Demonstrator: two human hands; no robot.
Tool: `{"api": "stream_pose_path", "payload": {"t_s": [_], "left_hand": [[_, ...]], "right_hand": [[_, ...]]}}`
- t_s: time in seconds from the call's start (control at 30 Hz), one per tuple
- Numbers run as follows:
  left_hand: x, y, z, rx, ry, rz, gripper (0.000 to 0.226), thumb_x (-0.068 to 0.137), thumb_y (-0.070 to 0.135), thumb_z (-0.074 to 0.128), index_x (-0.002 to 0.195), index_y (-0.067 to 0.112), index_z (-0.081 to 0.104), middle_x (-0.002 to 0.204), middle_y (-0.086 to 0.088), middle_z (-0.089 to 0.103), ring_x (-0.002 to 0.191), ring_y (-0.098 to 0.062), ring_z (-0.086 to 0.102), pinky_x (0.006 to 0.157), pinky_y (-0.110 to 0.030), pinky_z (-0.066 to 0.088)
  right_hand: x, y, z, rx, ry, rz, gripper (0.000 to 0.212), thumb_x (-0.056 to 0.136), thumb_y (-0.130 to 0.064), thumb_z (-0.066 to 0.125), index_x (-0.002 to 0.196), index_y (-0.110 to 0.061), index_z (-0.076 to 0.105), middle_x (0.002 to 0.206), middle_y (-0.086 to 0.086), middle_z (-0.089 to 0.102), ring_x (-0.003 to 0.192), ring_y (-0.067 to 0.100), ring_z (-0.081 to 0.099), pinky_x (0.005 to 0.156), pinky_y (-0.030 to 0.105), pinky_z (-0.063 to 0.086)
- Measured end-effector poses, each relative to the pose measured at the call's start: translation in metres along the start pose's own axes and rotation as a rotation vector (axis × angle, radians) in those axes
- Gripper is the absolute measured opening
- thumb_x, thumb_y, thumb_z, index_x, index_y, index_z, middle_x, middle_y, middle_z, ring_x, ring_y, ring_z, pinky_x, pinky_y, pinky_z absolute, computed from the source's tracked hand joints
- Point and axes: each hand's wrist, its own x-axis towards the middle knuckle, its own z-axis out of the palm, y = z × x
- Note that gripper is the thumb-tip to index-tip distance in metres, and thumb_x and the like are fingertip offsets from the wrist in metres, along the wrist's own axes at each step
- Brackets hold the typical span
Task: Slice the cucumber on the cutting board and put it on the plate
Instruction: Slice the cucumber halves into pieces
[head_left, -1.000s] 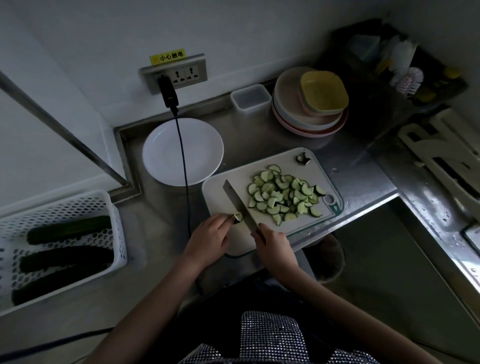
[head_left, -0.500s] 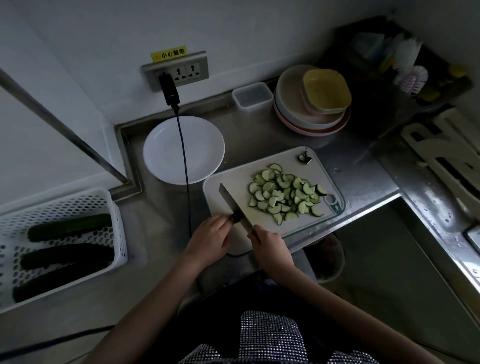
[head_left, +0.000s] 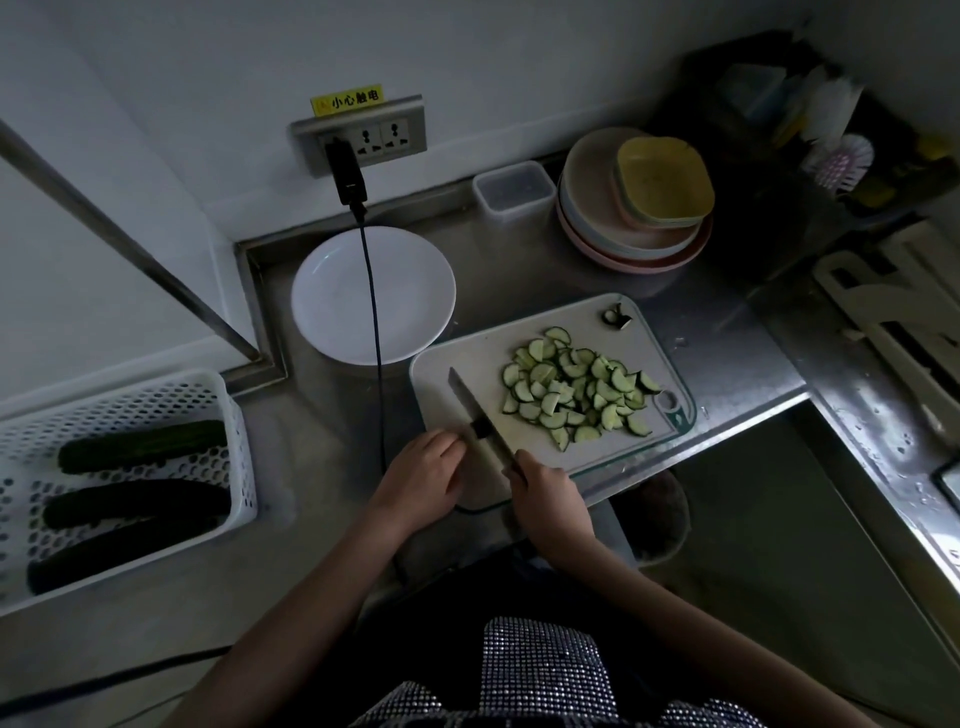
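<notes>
Head view: cucumber stub (head_left: 480, 429) on cutting board (head_left: 441, 374), axis indiscernible; left hand (head_left: 423, 480) pinches it, right hand (head_left: 545, 493) grips knife (head_left: 470, 402), tip toward 11 o'clock, shifted left since earlier; slices (head_left: 574, 392) at 3 o'clock

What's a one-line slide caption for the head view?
Right hand with steel knife trims last dark cucumber stub held by left hand; round white plate unfilled.

I see a steel worktop (head_left: 519, 270) bearing cutting board (head_left: 447, 364), white plate (head_left: 332, 312), basket (head_left: 228, 415), stacked dishes (head_left: 597, 228), clear tub (head_left: 511, 187).
</notes>
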Motion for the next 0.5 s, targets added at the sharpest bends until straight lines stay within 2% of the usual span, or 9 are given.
{"api": "stream_pose_path", "payload": {"t_s": [0.07, 0.17, 0.23, 0.3, 0.37, 0.43, 0.5], "left_hand": [[0.0, -0.002, 0.0, -0.026, -0.016, 0.006, 0.032, 0.065, 0.014, 0.06, 0.093, 0.001, 0.068, 0.096, -0.012, 0.066, 0.092, -0.026, 0.06, 0.079, -0.031, 0.052], [0.0, -0.001, -0.001, -0.046, -0.005, -0.001, 0.035, 0.07, 0.02, 0.044, 0.091, 0.003, 0.066, 0.094, -0.009, 0.064, 0.091, -0.023, 0.055, 0.073, -0.031, 0.053], [0.004, 0.001, -0.004, -0.105, 0.067, -0.087, 0.035, 0.073, 0.021, 0.043, 0.093, 0.004, 0.065, 0.093, -0.008, 0.062, 0.091, -0.022, 0.053, 0.074, -0.033, 0.052], [0.01, 0.006, -0.011, -0.16, 0.155, -0.163, 0.037, 0.079, 0.021, 0.043, 0.103, 0.003, 0.065, 0.099, -0.008, 0.061, 0.096, -0.021, 0.052, 0.083, -0.034, 0.047], [0.016, 0.013, -0.016, -0.15, 0.18, -0.095, 0.042, 0.082, 0.016, 0.042, 0.116, 0.0, 0.062, 0.113, -0.011, 0.06, 0.107, -0.021, 0.05, 0.094, -0.03, 0.04], [0.021, 0.019, -0.016, -0.104, 0.118, 0.037, 0.046, 0.084, 0.013, 0.042, 0.124, -0.002, 0.058, 0.125, -0.014, 0.057, 0.117, -0.024, 0.048, 0.102, -0.031, 0.035], [0.023, 0.02, -0.011, -0.076, 0.039, 0.077, 0.049, 0.083, 0.013, 0.041, 0.128, -0.002, 0.055, 0.13, -0.015, 0.055, 0.123, -0.026, 0.047, 0.106, -0.034, 0.034]], "right_hand": [[-0.002, 0.001, -0.004, 0.059, 0.069, 0.006, 0.021, 0.098, -0.029, 0.045, 0.083, -0.015, 0.04, 0.078, 0.015, 0.06, 0.075, 0.037, 0.059, 0.054, 0.033, 0.036], [-0.002, 0.003, -0.007, 0.113, 0.106, 0.019, 0.025, 0.098, -0.03, 0.047, 0.078, -0.018, 0.038, 0.069, 0.008, 0.052, 0.07, 0.036, 0.057, 0.053, 0.034, 0.036], [-0.002, 0.004, -0.006, 0.129, 0.108, 0.019, 0.025, 0.097, -0.03, 0.047, 0.077, -0.018, 0.038, 0.068, 0.007, 0.051, 0.068, 0.035, 0.056, 0.053, 0.035, 0.037], [-0.003, 0.005, -0.005, 0.138, 0.121, 0.009, 0.025, 0.097, -0.029, 0.048, 0.077, -0.018, 0.038, 0.067, 0.006, 0.052, 0.067, 0.034, 0.056, 0.053, 0.035, 0.038], [-0.002, 0.005, -0.005, 0.164, 0.135, 0.005, 0.023, 0.097, -0.028, 0.048, 0.078, -0.018, 0.04, 0.066, 0.005, 0.052, 0.064, 0.031, 0.055, 0.053, 0.036, 0.038], [-0.002, 0.004, -0.008, 0.201, 0.151, 0.016, 0.021, 0.096, -0.027, 0.049, 0.079, -0.017, 0.043, 0.065, 0.004, 0.052, 0.062, 0.028, 0.053, 0.053, 0.035, 0.038], [-0.003, 0.004, -0.01, 0.244, 0.17, 0.028, 0.018, 0.096, -0.024, 0.048, 0.081, -0.013, 0.048, 0.064, 0.005, 0.053, 0.062, 0.028, 0.054, 0.053, 0.037, 0.039]]}}
